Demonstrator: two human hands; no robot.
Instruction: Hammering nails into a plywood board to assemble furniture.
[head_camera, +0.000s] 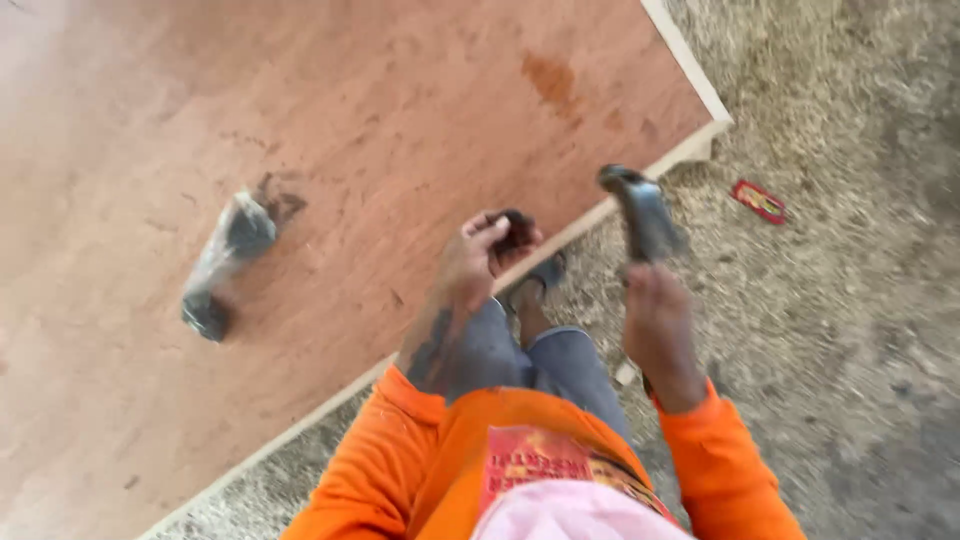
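Right hand (660, 335) clenched on a hammer (640, 215), blurred dark metal head raised | left hand (478, 262) pinching a small dark item, too blurred to tell, over board edge | best keep fingertips clear, strike square | reddish plywood board (350, 120), smooth, pale-edged | crumpled plastic bag (225, 262) | gritty ground (850, 330)

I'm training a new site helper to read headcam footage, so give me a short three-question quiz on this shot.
1. True or false: the right hand holds a hammer.
2. What lies on the reddish board, left of the hands? A) a plastic bag B) a saw C) a bucket
3. What colour are the sleeves?

Key: 1 true. 2 A, the plastic bag. 3 orange; the left hand pinches something small and dark.
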